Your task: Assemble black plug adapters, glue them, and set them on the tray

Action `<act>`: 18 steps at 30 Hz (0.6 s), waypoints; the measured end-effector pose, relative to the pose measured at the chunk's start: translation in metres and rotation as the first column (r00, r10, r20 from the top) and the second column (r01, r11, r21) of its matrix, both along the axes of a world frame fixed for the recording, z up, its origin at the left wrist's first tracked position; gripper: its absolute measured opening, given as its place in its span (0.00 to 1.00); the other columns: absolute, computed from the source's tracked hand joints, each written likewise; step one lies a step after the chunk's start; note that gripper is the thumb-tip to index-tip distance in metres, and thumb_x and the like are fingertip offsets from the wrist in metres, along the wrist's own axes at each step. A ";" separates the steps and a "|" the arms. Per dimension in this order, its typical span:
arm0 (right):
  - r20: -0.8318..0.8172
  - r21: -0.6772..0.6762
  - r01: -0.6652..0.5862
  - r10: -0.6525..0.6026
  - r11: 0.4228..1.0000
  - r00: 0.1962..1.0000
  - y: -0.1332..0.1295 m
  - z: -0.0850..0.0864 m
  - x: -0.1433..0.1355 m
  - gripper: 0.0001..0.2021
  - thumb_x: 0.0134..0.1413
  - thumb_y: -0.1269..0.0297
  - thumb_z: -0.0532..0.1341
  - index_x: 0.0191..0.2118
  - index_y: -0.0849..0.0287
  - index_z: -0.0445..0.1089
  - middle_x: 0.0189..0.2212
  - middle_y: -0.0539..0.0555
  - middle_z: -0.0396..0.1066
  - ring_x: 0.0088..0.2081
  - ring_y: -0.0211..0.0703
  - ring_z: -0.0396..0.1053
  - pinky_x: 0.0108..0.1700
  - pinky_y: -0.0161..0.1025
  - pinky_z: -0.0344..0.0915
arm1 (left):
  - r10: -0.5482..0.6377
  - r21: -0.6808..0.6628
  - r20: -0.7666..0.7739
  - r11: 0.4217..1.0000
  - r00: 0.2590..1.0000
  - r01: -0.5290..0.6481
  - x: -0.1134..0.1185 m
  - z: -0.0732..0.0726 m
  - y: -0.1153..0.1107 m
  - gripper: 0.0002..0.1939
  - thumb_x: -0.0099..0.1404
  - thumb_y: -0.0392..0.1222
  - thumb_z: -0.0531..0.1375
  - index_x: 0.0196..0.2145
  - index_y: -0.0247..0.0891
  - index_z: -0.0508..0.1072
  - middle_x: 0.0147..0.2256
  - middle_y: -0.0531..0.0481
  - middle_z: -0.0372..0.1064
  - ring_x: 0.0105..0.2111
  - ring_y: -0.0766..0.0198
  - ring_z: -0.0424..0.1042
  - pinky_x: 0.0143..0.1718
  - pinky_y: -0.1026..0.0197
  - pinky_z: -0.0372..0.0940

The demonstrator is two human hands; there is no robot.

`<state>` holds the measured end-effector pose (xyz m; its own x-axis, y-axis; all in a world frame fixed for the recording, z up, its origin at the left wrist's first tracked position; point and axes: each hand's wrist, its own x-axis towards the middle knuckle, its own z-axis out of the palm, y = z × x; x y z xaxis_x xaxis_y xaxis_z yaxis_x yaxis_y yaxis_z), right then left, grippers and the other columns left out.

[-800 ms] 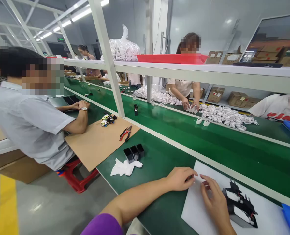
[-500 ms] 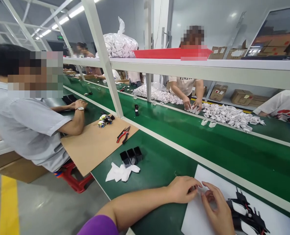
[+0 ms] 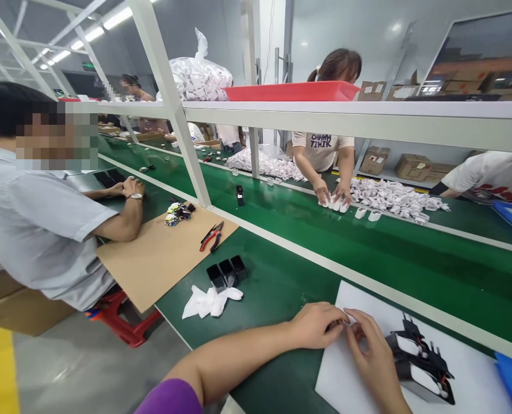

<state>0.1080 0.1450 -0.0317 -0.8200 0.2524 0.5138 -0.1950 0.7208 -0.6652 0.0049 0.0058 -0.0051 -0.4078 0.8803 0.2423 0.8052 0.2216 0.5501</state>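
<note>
Both hands meet over the near-left corner of a white sheet (image 3: 476, 382) on the green bench. Left hand (image 3: 318, 325) lies knuckles up, fingers curled under, its fingertips against those of the right hand (image 3: 374, 359). Between the two sets of fingertips something small seems pinched, but it is too small and too hidden to make out — so I cannot tell what either hand has, only that both are nearly closed at the tips. Just right of the right hand, on the same sheet, sits a cluster of black parts (image 3: 420, 365) with white faces and thin wires; the hand is beside it, not clearly touching.

Further left on the bench lie a white cloth (image 3: 210, 300) and, touching its far edge, three small black boxes (image 3: 226, 271). Beyond them a cardboard sheet (image 3: 152, 261) carries red-handled pliers (image 3: 210, 236). A co-worker's arm (image 3: 118, 221) rests on that cardboard — another person across the belt handles white parts (image 3: 389, 198).
</note>
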 end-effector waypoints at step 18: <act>-0.094 -0.073 -0.105 0.098 0.992 0.991 -0.009 0.022 -0.014 0.21 0.54 0.78 0.50 0.52 0.56 0.63 0.43 0.58 0.66 0.37 0.41 0.68 0.38 0.38 0.71 | -0.010 0.044 0.006 0.999 1.000 0.010 -0.017 0.004 0.005 0.08 0.65 0.35 0.52 0.37 0.38 0.71 0.32 0.50 0.70 0.33 0.62 0.69 0.33 0.63 0.64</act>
<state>0.0942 0.1359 -0.0093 -0.7949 0.2123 0.5685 -0.3258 0.6410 -0.6949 -0.0118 0.0109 -0.0007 -0.4007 0.8728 0.2786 0.8036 0.1887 0.5645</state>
